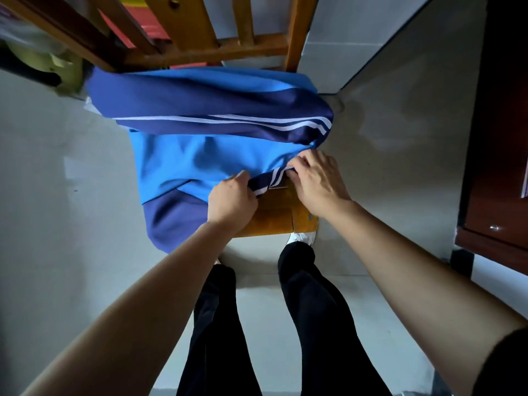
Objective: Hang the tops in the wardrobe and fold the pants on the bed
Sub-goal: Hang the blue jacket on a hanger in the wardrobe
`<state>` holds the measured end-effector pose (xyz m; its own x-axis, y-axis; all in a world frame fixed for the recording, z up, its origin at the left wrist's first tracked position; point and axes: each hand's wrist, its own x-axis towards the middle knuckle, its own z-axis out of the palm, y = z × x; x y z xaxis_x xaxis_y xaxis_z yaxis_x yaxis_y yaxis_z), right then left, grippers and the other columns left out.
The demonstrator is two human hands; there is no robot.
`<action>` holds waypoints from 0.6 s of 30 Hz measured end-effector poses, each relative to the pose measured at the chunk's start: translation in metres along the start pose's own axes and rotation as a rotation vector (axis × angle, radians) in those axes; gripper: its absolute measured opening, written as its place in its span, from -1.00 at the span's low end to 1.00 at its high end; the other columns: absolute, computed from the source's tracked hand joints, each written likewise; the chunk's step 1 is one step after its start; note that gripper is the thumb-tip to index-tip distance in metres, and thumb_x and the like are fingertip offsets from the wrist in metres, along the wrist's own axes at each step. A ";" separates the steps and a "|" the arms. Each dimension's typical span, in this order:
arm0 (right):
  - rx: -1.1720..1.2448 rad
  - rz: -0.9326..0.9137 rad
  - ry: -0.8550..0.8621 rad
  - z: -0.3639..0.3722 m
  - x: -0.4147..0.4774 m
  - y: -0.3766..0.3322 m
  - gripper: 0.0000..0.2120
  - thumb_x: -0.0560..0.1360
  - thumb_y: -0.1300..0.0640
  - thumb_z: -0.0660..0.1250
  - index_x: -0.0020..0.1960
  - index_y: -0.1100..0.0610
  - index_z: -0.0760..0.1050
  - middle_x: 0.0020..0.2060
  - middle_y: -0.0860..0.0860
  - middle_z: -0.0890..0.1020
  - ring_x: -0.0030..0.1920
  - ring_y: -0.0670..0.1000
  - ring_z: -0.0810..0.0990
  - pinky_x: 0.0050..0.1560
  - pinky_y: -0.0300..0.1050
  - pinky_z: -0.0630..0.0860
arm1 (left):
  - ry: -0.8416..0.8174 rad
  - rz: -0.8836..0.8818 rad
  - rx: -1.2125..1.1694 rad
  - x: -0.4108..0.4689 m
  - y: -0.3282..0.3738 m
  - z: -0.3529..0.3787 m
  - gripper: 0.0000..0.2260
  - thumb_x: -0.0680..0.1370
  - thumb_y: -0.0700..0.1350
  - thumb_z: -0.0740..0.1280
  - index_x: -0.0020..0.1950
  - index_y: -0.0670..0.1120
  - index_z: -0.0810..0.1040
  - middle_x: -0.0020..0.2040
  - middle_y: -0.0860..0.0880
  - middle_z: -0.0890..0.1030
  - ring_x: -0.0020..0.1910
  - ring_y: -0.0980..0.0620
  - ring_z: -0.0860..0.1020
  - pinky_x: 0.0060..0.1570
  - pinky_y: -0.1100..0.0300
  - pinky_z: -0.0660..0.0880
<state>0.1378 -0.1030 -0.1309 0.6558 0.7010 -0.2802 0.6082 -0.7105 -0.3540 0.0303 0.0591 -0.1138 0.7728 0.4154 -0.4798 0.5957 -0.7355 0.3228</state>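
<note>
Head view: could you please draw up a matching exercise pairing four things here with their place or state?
Things:
1. blue garment
2. chair seat
3. left hand
4. dark cabinet

Descriptions:
A. stands at the right edge of the view
B. grips a navy, white-striped edge
C. lies draped over the chair
D. orange-brown wood, bare at its near right corner

Pairs: 1-C, 2-D, 3-B, 4-A.
</note>
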 end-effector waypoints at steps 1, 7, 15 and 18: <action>0.012 -0.019 0.028 -0.005 0.000 -0.008 -0.81 0.62 0.06 0.21 0.11 0.12 0.53 -0.02 0.11 0.57 0.01 0.18 0.52 0.06 0.07 0.36 | 0.038 -0.006 -0.024 -0.003 -0.003 -0.009 -0.98 0.46 -0.24 0.19 -0.15 -0.16 0.40 -0.23 -0.25 0.57 -0.25 -0.31 0.49 -0.34 0.06 0.22; 0.031 -0.069 0.093 -0.058 -0.002 -0.062 -0.63 0.60 -0.18 0.12 -0.02 0.12 0.45 -0.21 0.11 0.66 -0.24 0.20 0.63 -0.34 -0.08 0.27 | 0.295 0.011 -0.106 -0.034 -0.023 -0.083 -0.55 0.49 0.39 0.10 -0.15 0.00 0.38 -0.27 -0.04 0.63 -0.22 -0.22 0.58 -0.33 0.10 0.36; -0.042 -0.235 -0.136 -0.162 -0.015 -0.166 -0.56 0.47 -0.19 0.41 0.13 0.13 0.49 -0.04 0.11 0.61 -0.09 0.18 0.63 -0.27 -0.03 0.43 | 0.406 0.060 0.065 -0.104 -0.082 -0.222 -0.45 0.29 0.51 0.24 -0.07 0.07 0.38 -0.22 0.03 0.67 -0.21 -0.16 0.64 -0.32 0.14 0.41; -0.123 -0.149 -0.033 -0.209 -0.012 -0.209 -0.70 0.53 0.22 0.32 0.25 0.06 0.48 0.05 0.11 0.57 -0.02 0.22 0.61 -0.17 0.00 0.52 | 0.492 0.018 0.054 -0.120 -0.096 -0.295 -0.51 0.34 0.44 0.31 -0.04 0.07 0.39 -0.17 0.01 0.68 -0.19 -0.16 0.63 -0.28 0.11 0.45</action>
<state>0.0964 0.0244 0.1324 0.5409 0.7989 -0.2630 0.7487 -0.5998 -0.2824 -0.0553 0.2376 0.1531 0.8022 0.5964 -0.0282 0.5793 -0.7660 0.2787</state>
